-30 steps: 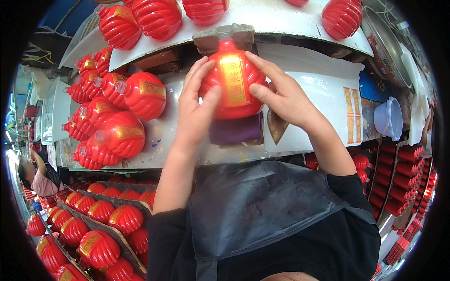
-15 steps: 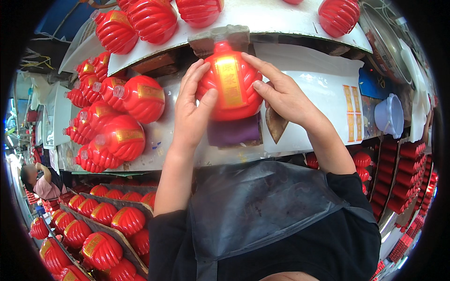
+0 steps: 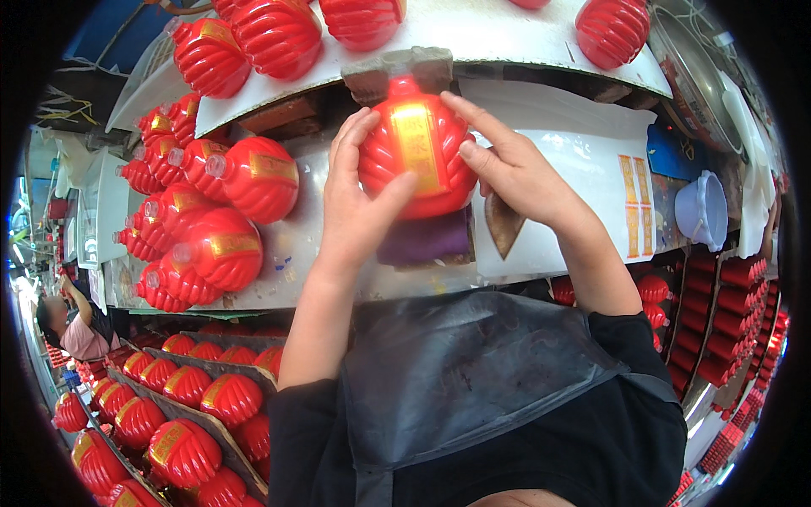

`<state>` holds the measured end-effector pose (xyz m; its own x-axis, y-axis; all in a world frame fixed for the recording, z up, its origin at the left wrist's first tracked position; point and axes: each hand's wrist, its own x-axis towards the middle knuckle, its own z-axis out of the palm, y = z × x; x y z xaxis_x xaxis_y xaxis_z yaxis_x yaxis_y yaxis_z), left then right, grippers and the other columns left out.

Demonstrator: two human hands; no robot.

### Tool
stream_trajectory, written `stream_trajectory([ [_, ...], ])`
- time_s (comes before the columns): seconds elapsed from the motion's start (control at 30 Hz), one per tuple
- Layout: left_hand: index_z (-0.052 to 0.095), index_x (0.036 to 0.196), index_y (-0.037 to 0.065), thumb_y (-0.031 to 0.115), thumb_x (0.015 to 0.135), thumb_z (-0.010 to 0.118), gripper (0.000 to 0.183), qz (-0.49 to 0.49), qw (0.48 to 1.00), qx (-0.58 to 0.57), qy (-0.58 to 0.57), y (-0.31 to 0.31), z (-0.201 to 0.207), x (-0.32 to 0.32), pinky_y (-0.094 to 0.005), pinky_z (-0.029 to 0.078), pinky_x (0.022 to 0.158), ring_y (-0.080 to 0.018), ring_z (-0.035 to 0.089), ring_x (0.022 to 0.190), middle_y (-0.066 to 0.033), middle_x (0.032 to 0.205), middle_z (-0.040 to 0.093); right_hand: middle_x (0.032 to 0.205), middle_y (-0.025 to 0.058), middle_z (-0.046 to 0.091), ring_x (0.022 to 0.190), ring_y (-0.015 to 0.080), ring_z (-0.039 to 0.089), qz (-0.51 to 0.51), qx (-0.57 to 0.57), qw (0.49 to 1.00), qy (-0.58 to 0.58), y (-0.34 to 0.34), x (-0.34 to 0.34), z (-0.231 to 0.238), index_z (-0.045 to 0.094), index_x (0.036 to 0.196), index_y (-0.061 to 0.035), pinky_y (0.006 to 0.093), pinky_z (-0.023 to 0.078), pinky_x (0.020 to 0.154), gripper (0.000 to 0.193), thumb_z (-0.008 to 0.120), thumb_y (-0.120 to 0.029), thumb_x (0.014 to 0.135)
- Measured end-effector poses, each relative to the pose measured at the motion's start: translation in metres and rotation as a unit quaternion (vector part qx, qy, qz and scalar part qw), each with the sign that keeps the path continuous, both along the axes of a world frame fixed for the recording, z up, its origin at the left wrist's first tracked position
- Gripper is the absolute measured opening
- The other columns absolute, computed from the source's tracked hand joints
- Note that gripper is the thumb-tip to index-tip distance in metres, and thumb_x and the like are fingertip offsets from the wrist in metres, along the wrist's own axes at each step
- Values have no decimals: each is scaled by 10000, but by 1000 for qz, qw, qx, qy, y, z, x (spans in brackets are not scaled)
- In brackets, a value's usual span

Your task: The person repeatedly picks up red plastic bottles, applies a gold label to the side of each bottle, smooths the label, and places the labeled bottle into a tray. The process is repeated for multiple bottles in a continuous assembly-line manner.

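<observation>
Head view: red bottle [image 3: 412, 160] sits between both hands [image 3: 356, 203].

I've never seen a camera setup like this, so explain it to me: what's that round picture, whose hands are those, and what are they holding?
There's no machine here. A person wears a wide fisheye camera on their head, looking down, so edges curve and their own arms enter from below.

The left hand and right hand cup a ribbed red bottle from both sides. A gold label faces up, and the left thumb is blurred over it. A pointed brown piece shows beneath the right hand; I can't tell whether it is gripped.

On the bench are more red bottles at left, a purple cloth, and a white sheet with gold strips at right.
</observation>
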<state>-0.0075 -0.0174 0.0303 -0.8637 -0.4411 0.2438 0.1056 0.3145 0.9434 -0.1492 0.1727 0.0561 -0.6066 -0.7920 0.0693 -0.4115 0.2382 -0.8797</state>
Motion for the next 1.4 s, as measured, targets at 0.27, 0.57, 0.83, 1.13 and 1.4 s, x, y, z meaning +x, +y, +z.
stream_trajectory([
  [0.27,458,1562,97,344,875,695,768,-26,973,-226,-32,-11,14,-11,-490,326,1210,-430,407,1450,-264,1568,410,1342,157,639,1180,358,656,-19,-49,991,122,-13,-6,20,636,1394,-111,393,531,1010,421,627,-207,984],
  [0.57,498,1530,123,360,848,720,755,-33,963,-258,-70,-9,19,-14,-502,350,1187,-431,422,1416,-244,1532,430,1369,186,624,1204,385,645,-18,-20,983,180,-23,-1,11,655,1376,-136,434,544,1000,458,684,-217,925],
  [0.83,507,1505,116,363,842,732,743,-23,961,-270,-60,-7,18,-15,-512,362,1174,-433,435,1398,-241,1510,441,1337,176,639,1176,381,656,-19,-22,983,180,-25,1,13,658,1358,-115,431,549,980,448,684,-216,923],
  [1.13,513,1516,148,373,837,735,748,-30,962,-263,-64,-9,19,-16,-515,366,1168,-439,445,1383,-253,1498,444,1333,173,638,1163,381,658,-20,-29,984,177,-23,1,9,656,1351,-93,431,549,977,453,692,-225,919],
  [1.4,512,1516,150,350,822,742,758,-35,963,-259,-68,-9,20,-16,-502,363,1172,-425,437,1392,-231,1501,443,1116,39,702,1035,85,628,-101,-15,988,-115,-26,-39,32,712,1287,-84,239,508,884,443,543,-430,1068],
])
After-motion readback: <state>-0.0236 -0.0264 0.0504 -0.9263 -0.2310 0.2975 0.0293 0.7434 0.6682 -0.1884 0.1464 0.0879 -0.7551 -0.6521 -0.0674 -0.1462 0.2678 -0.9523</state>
